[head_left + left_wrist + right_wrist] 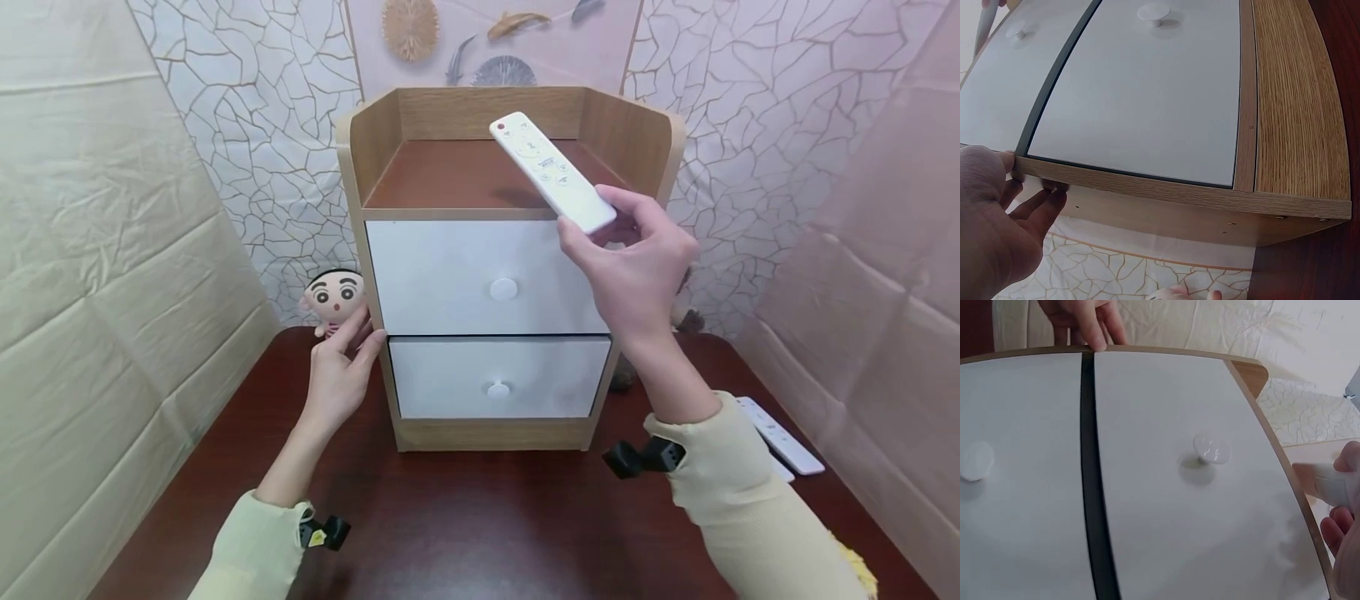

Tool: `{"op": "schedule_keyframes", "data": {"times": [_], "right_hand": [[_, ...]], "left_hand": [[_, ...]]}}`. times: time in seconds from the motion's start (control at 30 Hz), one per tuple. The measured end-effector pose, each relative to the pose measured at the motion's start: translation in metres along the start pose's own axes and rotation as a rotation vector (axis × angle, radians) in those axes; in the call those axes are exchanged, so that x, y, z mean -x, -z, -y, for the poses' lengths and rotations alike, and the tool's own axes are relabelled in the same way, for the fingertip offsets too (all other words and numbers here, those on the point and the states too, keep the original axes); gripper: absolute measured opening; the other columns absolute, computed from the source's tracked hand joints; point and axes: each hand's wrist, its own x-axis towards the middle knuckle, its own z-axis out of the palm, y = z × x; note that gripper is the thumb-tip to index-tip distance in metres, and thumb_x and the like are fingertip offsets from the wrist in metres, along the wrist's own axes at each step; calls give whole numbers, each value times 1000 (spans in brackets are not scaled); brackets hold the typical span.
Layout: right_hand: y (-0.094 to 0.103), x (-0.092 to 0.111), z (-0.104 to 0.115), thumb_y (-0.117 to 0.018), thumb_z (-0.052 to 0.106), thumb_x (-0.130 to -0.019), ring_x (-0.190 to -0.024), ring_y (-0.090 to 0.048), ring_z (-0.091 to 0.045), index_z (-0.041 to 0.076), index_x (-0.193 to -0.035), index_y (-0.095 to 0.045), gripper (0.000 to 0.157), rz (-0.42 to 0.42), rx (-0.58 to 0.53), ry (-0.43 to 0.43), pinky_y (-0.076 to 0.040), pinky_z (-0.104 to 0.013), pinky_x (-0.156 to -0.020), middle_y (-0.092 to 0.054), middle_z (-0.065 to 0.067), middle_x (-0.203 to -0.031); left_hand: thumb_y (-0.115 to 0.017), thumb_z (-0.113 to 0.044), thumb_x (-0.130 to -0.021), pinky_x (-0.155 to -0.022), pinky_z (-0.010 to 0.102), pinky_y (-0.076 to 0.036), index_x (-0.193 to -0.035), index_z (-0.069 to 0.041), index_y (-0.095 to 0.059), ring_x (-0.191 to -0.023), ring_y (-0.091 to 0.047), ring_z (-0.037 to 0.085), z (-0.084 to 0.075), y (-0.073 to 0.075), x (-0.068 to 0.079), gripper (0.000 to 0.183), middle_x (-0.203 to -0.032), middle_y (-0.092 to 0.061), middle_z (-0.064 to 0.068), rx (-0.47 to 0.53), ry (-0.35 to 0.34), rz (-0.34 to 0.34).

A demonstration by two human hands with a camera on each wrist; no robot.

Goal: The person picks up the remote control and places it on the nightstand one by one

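Note:
My right hand (637, 258) pinches a white remote control (551, 171) by its near end. The remote is tilted, buttons facing up, above the top shelf of a small wooden cabinet (495, 435). In the right wrist view part of the remote (1332, 487) shows at the right edge. With thumb on the front edge and fingers on the outer side, my left hand (341, 375) holds the cabinet's left side panel (1135, 182). Both white drawers, the upper (442, 275) and the lower (442, 379), are closed, each with a round white knob.
A plush doll (333, 296) stands behind the cabinet's left side. On the dark table (480, 517), another white remote (783, 437) lies at the right, beside a partly hidden item. Something yellow (855, 567) is partly covered by my right sleeve. Fabric walls (97, 292) flank the table.

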Motion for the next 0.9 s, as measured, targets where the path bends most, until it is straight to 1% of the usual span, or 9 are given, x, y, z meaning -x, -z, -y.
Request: {"op": "schedule_keyframes", "data": {"times": [0.07, 0.17, 0.3, 0.33, 0.47, 0.57, 0.63, 0.77, 0.9], "right_hand": [[-5, -2, 2, -86, 10, -81, -70, -61, -11, -1, -113, -77, 36, -7, -10, 11, -54, -20, -65, -76, -4, -104], [-13, -6, 3, -85, 11, -81, -70, -61, -11, -5, -112, -75, 36, -2, -7, 69, -55, -18, -65, -76, -8, -104], [-24, -10, 1, -84, 11, -81, -69, -61, -11, -8, -111, -74, 36, 3, 2, 138, -55, -17, -64, -76, -13, -99], [-27, -11, 2, -84, 12, -81, -69, -61, -10, -7, -110, -75, 36, -3, 8, 124, -54, -16, -64, -76, -12, -97], [-38, -13, 4, -85, 13, -79, -69, -61, -10, -6, -109, -76, 37, -15, 29, 135, -53, -15, -64, -76, -11, -94], [-45, -14, 5, -84, 10, -80, -70, -63, -12, -9, -109, -73, 37, -9, 17, 193, -55, -16, -65, -75, -15, -96], [-49, -15, 6, -84, 9, -80, -71, -64, -13, -10, -109, -73, 36, -1, 0, 212, -57, -16, -65, -75, -15, -96], [-58, -15, 8, -83, 9, -81, -71, -65, -15, -10, -107, -73, 34, 15, -1, 213, -55, -15, -64, -75, -15, -95], [-68, -15, 11, -83, 11, -81, -68, -65, -17, -8, -106, -74, 33, 24, 34, 210, -51, -15, -62, -75, -14, -93]], "left_hand": [[-65, -6, -102, -93, 13, -52, -147, 2, -53, -124, -62, 32, 0, 0, 0, 47, -138, -61, 20, 0, -2, -4], [-65, -5, -102, -93, 13, -51, -147, 2, -53, -124, -62, 33, 0, 0, -1, 47, -138, -61, 21, 0, -2, -7], [-65, -5, -102, -94, 12, -51, -147, 2, -52, -124, -62, 33, 1, -1, -1, 48, -139, -60, 21, -2, -3, -10], [-65, -5, -102, -94, 12, -51, -147, 3, -52, -124, -62, 33, 1, -1, -1, 48, -139, -60, 21, -2, -3, -10], [-65, -5, -102, -93, 12, -51, -147, 3, -52, -124, -61, 34, 2, -1, -1, 48, -138, -60, 22, -1, 2, -11], [-65, -5, -102, -94, 13, -51, -147, 3, -52, -124, -61, 34, 2, -2, -1, 48, -138, -60, 22, -1, 4, -11], [-65, -5, -102, -95, 16, -52, -147, 3, -52, -125, -61, 33, 1, -2, -1, 48, -138, -60, 21, -4, 3, -11], [-65, -5, -102, -95, 20, -53, -148, 2, -52, -125, -61, 33, 1, -1, -1, 48, -138, -60, 21, -10, 8, -12], [-65, -5, -101, -94, 18, -53, -147, 2, -52, -123, -62, 33, 1, -1, 0, 49, -137, -61, 23, -5, 19, -13]]}}
